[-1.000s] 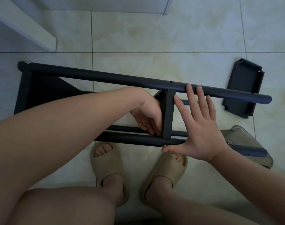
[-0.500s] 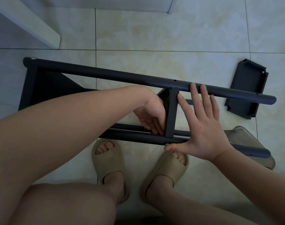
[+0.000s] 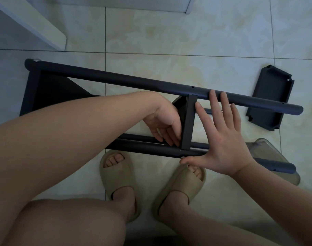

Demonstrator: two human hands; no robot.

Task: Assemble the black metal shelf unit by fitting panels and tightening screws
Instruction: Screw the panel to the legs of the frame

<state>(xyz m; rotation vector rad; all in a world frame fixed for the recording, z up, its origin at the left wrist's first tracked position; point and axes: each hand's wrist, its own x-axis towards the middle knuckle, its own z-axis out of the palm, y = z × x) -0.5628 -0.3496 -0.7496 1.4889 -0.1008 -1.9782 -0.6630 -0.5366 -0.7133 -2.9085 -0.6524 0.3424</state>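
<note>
Here the shelf frame [image 3: 116, 79] lies lengthwise left-to-right on the floor [image 3: 169, 41], its cross panel [image 3: 188, 123] standing between the left grip [image 3: 162, 123], whose fingers [image 3: 166, 139] touch its left face, hold unclear, and the right grip [image 3: 221, 139], splayed flat, released.

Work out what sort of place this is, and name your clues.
Probably a room in a home: a glossy tiled floor, soft slippers on bare feet, and a half-built black shelf frame lying flat.

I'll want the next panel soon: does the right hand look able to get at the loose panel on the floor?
Probably yes: the right hand is open and the loose panel lies just past the upper tube, which it could reach over.
</note>
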